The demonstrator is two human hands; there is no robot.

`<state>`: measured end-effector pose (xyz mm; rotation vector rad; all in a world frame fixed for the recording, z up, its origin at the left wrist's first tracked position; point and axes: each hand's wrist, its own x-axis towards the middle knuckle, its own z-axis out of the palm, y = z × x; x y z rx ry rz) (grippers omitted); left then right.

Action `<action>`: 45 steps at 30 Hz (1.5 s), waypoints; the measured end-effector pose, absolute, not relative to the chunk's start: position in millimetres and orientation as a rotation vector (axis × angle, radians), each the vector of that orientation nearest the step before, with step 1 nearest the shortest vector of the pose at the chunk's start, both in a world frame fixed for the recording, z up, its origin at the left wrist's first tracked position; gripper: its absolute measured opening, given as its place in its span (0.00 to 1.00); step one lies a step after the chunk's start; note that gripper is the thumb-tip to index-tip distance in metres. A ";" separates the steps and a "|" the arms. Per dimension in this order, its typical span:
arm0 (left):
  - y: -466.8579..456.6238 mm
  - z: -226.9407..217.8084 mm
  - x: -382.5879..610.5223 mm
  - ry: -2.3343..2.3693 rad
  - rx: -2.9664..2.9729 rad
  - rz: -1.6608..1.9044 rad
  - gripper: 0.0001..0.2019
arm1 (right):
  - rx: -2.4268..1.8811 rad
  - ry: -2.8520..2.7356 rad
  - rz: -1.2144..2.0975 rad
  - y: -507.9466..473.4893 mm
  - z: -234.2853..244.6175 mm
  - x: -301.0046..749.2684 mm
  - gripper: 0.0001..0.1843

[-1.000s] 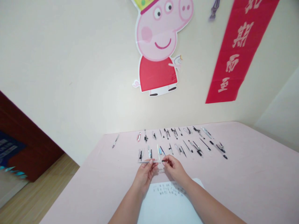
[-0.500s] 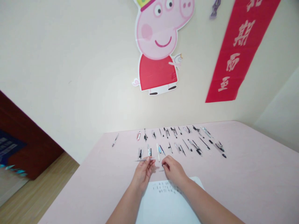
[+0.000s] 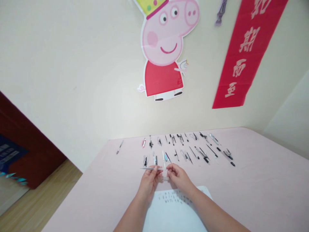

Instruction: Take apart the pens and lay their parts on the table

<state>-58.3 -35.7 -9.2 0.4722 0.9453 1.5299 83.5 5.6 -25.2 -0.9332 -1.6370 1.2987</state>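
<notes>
My left hand (image 3: pixel 151 181) pinches a thin grey pen refill (image 3: pixel 146 168), level and with its pointed end to the left. Close on its right, my right hand (image 3: pixel 178 176) has thumb and fingers pressed together at the refill's other end; whatever is between those fingertips is too small to make out. A clear tube-like piece (image 3: pixel 165 179) lies on the table between the hands, partly hidden by them. Just beyond the fingers lies a white pen (image 3: pixel 163 156), with a light-blue piece (image 3: pixel 165 157) and a dark-blue pen part (image 3: pixel 168 157) beside it.
Two rows of pens and pen parts, such as a pink-and-white pen (image 3: pixel 144 142), lie along the back of the pink table (image 3: pixel 108 187). A single pen (image 3: pixel 119 147) is set apart at the left. A white sheet with writing (image 3: pixel 173 212) lies under my forearms. Behind is the wall.
My right hand has shifted from above the clear piece up to the refill's right end; the small dark thing at its fingertips no longer shows. The refill has moved slightly right.
</notes>
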 end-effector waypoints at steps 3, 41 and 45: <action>-37.6 -8.2 -57.1 0.960 0.517 1.509 0.14 | -0.885 -1.500 1.585 1.9 -22.8 79.3 0.12; -43.2 -11.9 -61.2 1.468 1.235 1.501 0.15 | -0.947 -1.473 1.718 2.4 -28.0 77.6 0.16; -43.2 -12.0 -62.3 1.503 1.310 1.491 0.14 | -0.949 -1.536 1.695 -0.1 -28.6 74.6 0.13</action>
